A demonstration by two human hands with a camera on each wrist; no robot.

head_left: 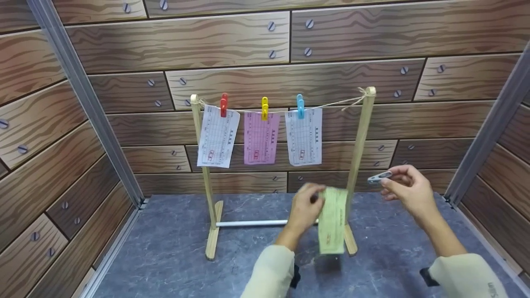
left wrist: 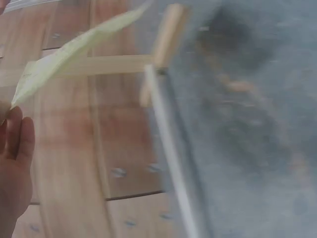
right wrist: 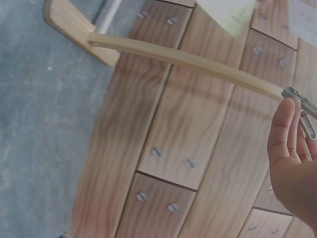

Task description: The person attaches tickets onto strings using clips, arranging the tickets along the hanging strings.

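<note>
A green paper slip point(head_left: 332, 221) hangs down from my left hand point(head_left: 305, 207), which pinches it by its upper corner in front of the right post. In the left wrist view the slip point(left wrist: 59, 64) looks slightly bent and blurred. My right hand point(head_left: 412, 190), held right of the post, pinches a grey clothespin point(head_left: 379, 177); the same clothespin point(right wrist: 302, 101) shows at the fingertips in the right wrist view. On the twine point(head_left: 331, 103) hang a white slip point(head_left: 218, 138) under a red clothespin point(head_left: 224, 105), a pink slip point(head_left: 261, 138) under a yellow one, and another white slip point(head_left: 304, 138) under a blue one.
The twine is tied between two wooden posts, the left post point(head_left: 208, 194) and the right post point(head_left: 361, 136). A white bar point(head_left: 252, 223) joins their feet low down. The stand rests on a grey marbled tabletop point(head_left: 165, 256), with wood-patterned walls point(head_left: 232, 41) around it.
</note>
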